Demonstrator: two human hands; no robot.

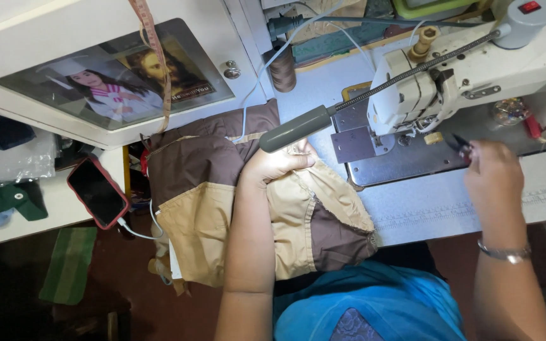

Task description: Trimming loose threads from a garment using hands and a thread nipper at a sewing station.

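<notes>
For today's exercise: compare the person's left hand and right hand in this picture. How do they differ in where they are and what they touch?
The left hand rests on the brown and tan garment, left of the sewing machine; the right hand is on the machine bed, off the cloth. The left hand lies closed on fabric, while the right hand pinches a small dark tool. Only the right arm wears a metal bracelet. Both are bare and reach forward from the body.

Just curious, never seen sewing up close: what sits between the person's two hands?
In the head view, between the left hand and right hand lies the sewing machine's grey metal plate.
</notes>
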